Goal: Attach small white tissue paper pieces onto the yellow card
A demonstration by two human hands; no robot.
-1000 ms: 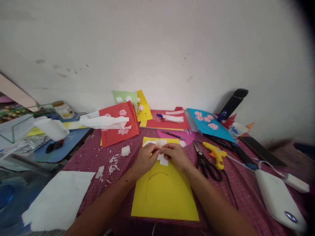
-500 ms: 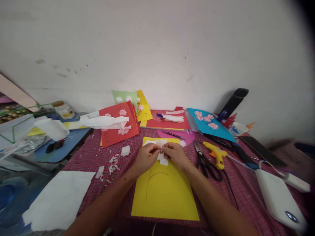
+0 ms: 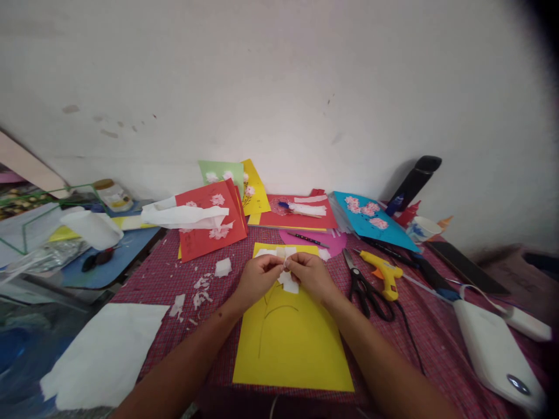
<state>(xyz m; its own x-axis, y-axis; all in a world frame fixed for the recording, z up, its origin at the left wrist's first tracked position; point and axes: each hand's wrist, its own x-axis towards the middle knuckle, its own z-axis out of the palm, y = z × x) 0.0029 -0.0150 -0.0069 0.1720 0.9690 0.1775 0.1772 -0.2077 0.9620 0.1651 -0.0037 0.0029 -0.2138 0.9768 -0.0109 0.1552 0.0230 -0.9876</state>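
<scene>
Tissue point(image 3: 289, 284) on paper point(image 3: 301, 349), scissors point(image 3: 359, 281) right

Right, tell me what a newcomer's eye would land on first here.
Probably the yellow sheet front and centre, with the left hand and right hand pinching a bit of white paper over its far end. Next, likely the blue card with pink flowers at back right, and the yellow glue gun beside the black scissors, right of the sheet.
</scene>
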